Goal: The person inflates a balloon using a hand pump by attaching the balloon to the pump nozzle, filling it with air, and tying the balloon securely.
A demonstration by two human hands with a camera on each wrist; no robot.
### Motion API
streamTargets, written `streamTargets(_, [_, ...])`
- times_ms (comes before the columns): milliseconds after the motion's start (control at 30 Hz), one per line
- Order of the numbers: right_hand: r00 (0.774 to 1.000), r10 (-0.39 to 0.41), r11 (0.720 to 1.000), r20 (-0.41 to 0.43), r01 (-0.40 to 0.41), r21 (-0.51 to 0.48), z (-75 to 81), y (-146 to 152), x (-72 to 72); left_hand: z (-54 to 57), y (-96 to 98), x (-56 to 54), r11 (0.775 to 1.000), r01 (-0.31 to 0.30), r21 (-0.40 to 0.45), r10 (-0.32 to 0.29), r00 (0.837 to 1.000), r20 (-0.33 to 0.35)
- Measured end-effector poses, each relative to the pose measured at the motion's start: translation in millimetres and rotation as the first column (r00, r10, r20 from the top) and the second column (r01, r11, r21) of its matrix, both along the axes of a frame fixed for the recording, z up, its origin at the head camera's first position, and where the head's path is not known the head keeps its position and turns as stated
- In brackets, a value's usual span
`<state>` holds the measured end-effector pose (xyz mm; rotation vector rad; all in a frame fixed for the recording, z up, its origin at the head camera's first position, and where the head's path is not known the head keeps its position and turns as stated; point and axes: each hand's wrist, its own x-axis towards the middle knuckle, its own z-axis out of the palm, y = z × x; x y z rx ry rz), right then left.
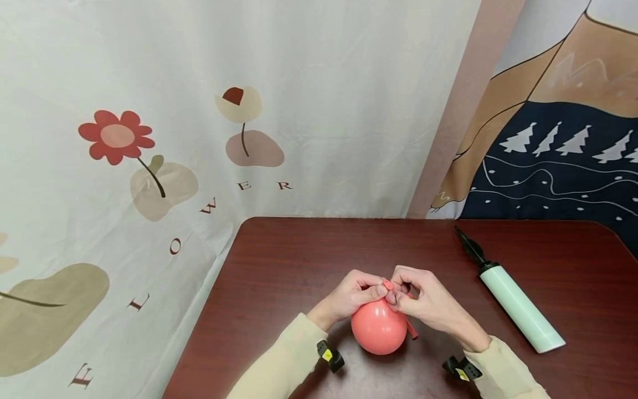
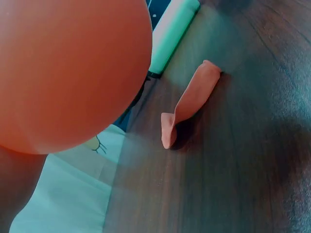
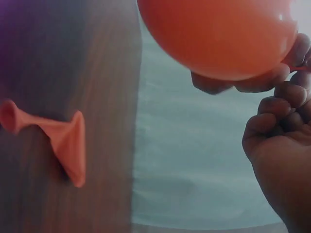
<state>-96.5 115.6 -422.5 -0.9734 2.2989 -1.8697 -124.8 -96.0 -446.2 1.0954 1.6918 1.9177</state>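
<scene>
An inflated coral-red balloon [image 1: 379,330] is held a little above the table between both hands. At its top, the left hand [image 1: 349,295] pinches the neck [image 1: 387,285] between thumb and forefinger. Right beside it, the right hand [image 1: 426,296] pinches the same neck with curled fingertips. From the right wrist, the right hand [image 3: 284,138] shows its fingers folded close under the balloon [image 3: 223,39]. In the left wrist view the balloon [image 2: 68,73] covers much of the left side and hides the fingers. A limp, uninflated balloon [image 2: 197,94] lies on the table below, partly hidden by the right hand in the head view.
A pale green hand pump [image 1: 520,307] with a black nozzle lies slantwise on the right of the dark red-brown table [image 1: 299,244]. Behind the table hangs a light curtain [image 1: 349,111] with printed flowers and letters. Each wrist wears a small black camera strap.
</scene>
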Motion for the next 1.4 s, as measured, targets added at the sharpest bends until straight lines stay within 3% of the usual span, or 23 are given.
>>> streamTargets(267, [0.986,0.137,0.983,0.091,-0.124,-0.134,-13.2,3.3,-0.8,-7.1,7.3,1.1,0.998,0.004,0.065,-0.008,0.998,0.061])
streamTargets(600, [0.983,0.146,0.989,0.109,-0.141,-0.046,-8.7,6.8,0.0,-8.3,8.8,1.6,0.995,0.063,0.076,-0.067,0.997,0.046])
streamTargets(800, [0.998,0.022,0.997,-0.06,-0.017,0.077,-6.0,8.9,4.0,-3.8,8.7,2.3,0.996,0.064,0.059,-0.069,0.995,0.078])
streamTargets(900, [0.986,-0.037,0.989,-0.162,0.059,0.133,-4.9,10.1,4.1,-1.9,8.9,1.1,0.996,0.065,0.056,-0.07,0.993,0.094])
streamTargets(1100, [0.964,-0.058,0.983,-0.259,0.1,0.152,-2.0,10.3,3.2,-0.4,6.5,-0.6,0.999,0.048,0.017,-0.05,0.992,0.114])
streamTargets(1233, [0.932,-0.101,0.98,-0.349,0.154,0.128,0.1,8.7,4.0,0.5,6.1,-1.2,0.999,0.038,-0.008,-0.037,0.995,0.09])
streamTargets(1400, [0.867,-0.146,0.964,-0.476,0.233,0.13,3.9,9.2,4.3,2.9,5.8,-2.9,0.999,0.026,-0.025,-0.025,0.999,0.021])
